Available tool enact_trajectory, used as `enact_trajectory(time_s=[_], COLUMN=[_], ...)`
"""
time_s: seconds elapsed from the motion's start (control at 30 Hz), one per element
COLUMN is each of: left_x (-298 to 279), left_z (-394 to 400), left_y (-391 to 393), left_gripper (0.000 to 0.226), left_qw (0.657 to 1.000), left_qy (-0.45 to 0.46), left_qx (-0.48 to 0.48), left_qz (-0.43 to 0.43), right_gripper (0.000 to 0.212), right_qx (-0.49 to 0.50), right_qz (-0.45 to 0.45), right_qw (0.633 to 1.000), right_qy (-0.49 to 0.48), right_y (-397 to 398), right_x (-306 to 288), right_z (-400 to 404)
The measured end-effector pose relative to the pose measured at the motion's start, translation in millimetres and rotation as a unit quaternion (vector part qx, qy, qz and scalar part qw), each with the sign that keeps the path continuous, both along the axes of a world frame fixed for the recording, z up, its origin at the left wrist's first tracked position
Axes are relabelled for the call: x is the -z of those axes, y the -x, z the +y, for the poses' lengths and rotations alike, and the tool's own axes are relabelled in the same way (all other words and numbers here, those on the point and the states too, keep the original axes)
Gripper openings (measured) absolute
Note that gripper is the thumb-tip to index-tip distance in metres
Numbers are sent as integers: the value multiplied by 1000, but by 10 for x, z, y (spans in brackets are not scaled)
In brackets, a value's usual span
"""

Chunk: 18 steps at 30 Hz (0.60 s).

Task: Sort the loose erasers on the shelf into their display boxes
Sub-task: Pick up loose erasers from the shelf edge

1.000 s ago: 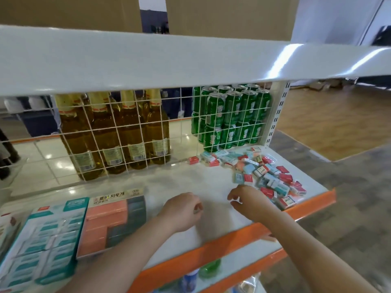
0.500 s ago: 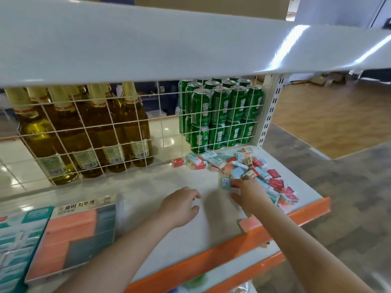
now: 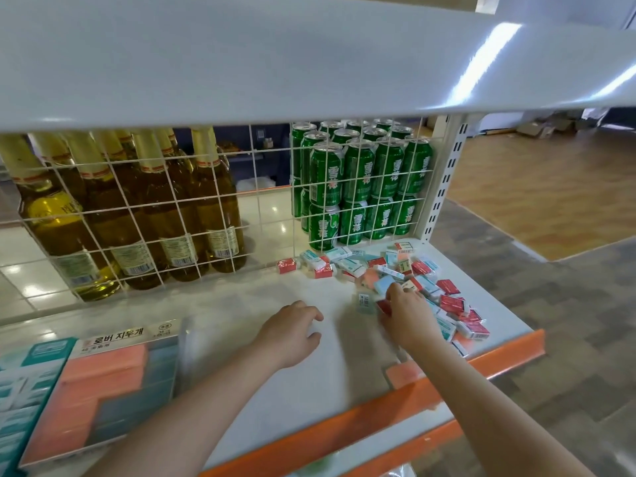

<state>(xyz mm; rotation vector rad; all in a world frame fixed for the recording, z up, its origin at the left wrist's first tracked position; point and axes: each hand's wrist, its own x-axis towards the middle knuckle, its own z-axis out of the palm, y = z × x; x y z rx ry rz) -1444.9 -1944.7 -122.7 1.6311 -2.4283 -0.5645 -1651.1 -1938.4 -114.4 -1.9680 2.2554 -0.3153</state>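
Observation:
Loose erasers (image 3: pixel 426 282) in red, teal and pink wrappers lie in a heap at the right end of the white shelf (image 3: pixel 241 304). My right hand (image 3: pixel 409 316) reaches into the heap's near left edge with its fingers curled down over the erasers. A red eraser (image 3: pixel 383 306) peeks out under them, and a grip is hidden. A teal eraser (image 3: pixel 365 302) lies just left of that hand. My left hand (image 3: pixel 292 333) rests loosely curled on the bare shelf and holds nothing. A pink and grey display box (image 3: pixel 103 390) and a teal display box (image 3: pixel 20 397) sit at the left.
A white wire grid (image 3: pixel 261 208) backs the shelf; behind it stand amber bottles (image 3: pixel 144 215) and stacked green cans (image 3: pixel 361 187). An upper shelf (image 3: pixel 275 63) hangs low overhead. The front edge is an orange strip (image 3: pixel 344 425) with an orange tag (image 3: pixel 402 371).
My right hand has moved forward from the shelf's front into the eraser heap. My left hand has stayed on the shelf. The view has shifted right, leaving the display boxes at the left edge.

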Motion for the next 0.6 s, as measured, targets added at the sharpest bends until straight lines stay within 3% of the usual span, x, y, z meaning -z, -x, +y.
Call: enact_trajectory(time_s=[0.4, 0.6], left_x=[-36, -71], left_z=[65, 82], left_y=[578, 923], left_gripper=[36, 41], left_qw=[996, 989], left_qy=[9, 3], left_qx=[83, 134], left_qz=[33, 69], right_gripper=[39, 37], right_qx=[45, 66], right_qz=[-62, -64], right_qw=[997, 995], right_qy=[27, 32], right_y=[345, 461], right_x=[-283, -310], right_z=[244, 405])
